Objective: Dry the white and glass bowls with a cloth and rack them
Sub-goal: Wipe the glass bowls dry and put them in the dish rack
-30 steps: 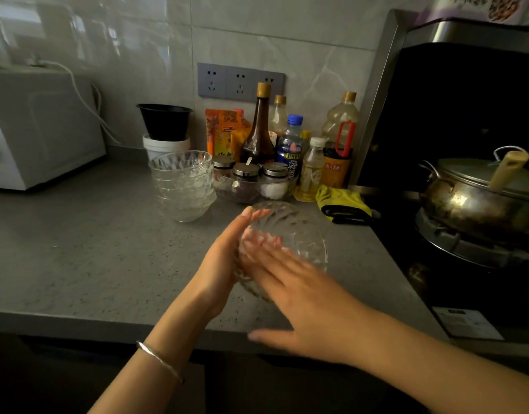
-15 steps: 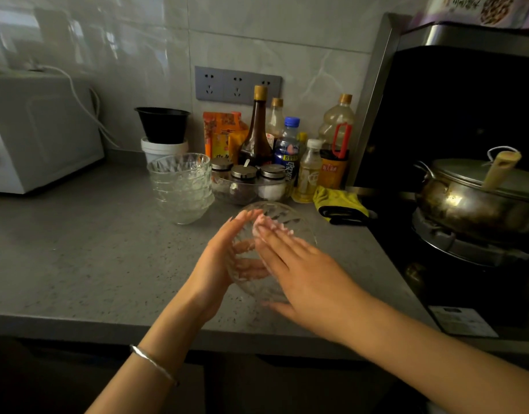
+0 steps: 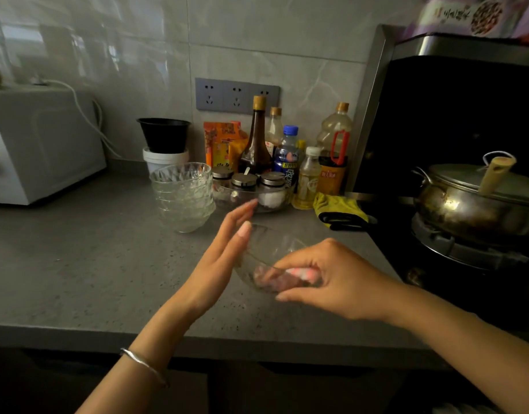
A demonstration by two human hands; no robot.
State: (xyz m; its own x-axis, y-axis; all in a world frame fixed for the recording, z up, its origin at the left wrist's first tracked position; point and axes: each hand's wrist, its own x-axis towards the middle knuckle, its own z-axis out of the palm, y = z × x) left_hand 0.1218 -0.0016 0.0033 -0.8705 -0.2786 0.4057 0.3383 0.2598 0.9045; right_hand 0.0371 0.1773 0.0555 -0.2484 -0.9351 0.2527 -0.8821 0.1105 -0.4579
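Note:
A clear patterned glass bowl [image 3: 266, 249] is held just above the grey counter [image 3: 78, 264], tilted and blurred. My left hand [image 3: 221, 261] lies flat against its left side with the fingers straight. My right hand [image 3: 332, 279] grips the bowl from the right; its fingers curl round the lower wall and show through the glass, thumb underneath. A stack of several matching glass bowls [image 3: 182, 198] stands behind on the left. A yellow and black cloth [image 3: 338, 210] lies on the counter by the stove, apart from both hands. No white bowl shows.
Sauce bottles [image 3: 257, 138] and lidded jars in a glass dish [image 3: 251, 189] line the wall. A black bowl on a white tub [image 3: 164, 144] stands beside them. A white appliance [image 3: 42, 144] sits far left. A lidded steel pot [image 3: 478, 198] is on the stove at right.
My right hand went from lying flat across the bowl to curling round its lower side. The bowl tipped and shifted a little right and down. My left hand stayed flat on its side.

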